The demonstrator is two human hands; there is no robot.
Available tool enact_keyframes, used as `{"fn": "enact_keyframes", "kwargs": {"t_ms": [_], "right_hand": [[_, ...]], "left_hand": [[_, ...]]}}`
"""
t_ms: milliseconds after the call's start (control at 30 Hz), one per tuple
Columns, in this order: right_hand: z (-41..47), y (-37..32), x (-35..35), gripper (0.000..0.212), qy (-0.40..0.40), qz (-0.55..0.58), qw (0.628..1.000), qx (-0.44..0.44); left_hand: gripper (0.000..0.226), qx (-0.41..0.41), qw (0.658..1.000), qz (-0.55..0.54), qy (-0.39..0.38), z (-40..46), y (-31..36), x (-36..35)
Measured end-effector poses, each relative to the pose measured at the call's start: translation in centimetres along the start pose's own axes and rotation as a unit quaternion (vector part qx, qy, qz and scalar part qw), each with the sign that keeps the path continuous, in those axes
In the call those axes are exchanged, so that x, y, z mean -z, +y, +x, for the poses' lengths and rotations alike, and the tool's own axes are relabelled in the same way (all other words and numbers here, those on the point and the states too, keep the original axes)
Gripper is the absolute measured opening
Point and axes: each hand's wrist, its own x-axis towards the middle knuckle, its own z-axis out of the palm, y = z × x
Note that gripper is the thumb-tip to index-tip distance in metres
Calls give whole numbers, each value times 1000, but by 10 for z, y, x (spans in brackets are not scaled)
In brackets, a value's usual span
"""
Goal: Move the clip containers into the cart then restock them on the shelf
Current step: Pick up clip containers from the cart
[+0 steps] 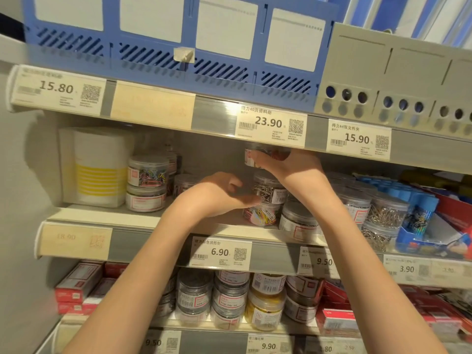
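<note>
Clear round clip containers stand stacked on the middle shelf [143, 217]. My right hand [283, 166] grips one clip container [265, 152] just under the upper shelf's edge, above a stack of a silver-clip container [270, 189] on a coloured-clip container [261, 214]. My left hand [219, 192] is relaxed with loosely bent fingers, its fingertips beside that stack at the silver-clip container; it holds nothing. Two more stacked containers [147, 182] stand at the left. No cart is in view.
A white and yellow pack [97, 167] stands at the shelf's left end. Several more clip containers [370, 208] and blue boxes [413, 200] fill the right. Blue file trays [163, 34] sit above. Jars [229, 297] and red boxes [79, 284] fill the lower shelf.
</note>
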Motion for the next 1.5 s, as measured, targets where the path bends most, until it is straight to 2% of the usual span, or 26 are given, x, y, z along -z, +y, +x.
{"fn": "enact_keyframes", "kwargs": {"t_ms": [100,167,267,333,433,533,600,733,800,933,1133,1333,1500], "right_hand": [[-1,-4,-6,26,-15,27,999,-10],[1,-8,-12,31,-26,17,999,-17],[5,-16,-22,56,-20,2,1000,-12],[4,-21,-28,50,-15,24,1000,9],[-3,-29,-38,28,-13,64,996,53],[-8,-32,-49,32,-19,82,993,78],[-13,-31,-55,37,-47,63,993,86],[-23,-28,-63,42,-111,41,990,81],[-26,-26,-69,43,-122,32,989,74],[-25,-22,-74,41,-137,26,989,56],[-21,-19,-79,44,-174,41,984,9],[-20,-21,-78,44,-185,51,981,12],[-17,-20,-82,46,-212,56,976,13]], "left_hand": [[51,15,999,8,51,-13,-19,5],[42,16,996,18,81,-20,-34,6],[26,29,991,32,126,-31,-47,10],[24,36,986,59,152,-40,-50,13],[22,47,977,83,193,-52,-56,17],[19,60,968,92,226,-58,-65,18],[9,62,961,102,248,-62,-68,18],[18,65,949,117,286,-69,-71,15],[23,67,946,109,299,-70,-73,14],[21,60,935,94,335,-71,-71,11],[25,50,933,84,347,-76,-65,8],[36,43,936,98,337,-78,-59,8],[39,10,940,163,299,-74,-59,4]]}}
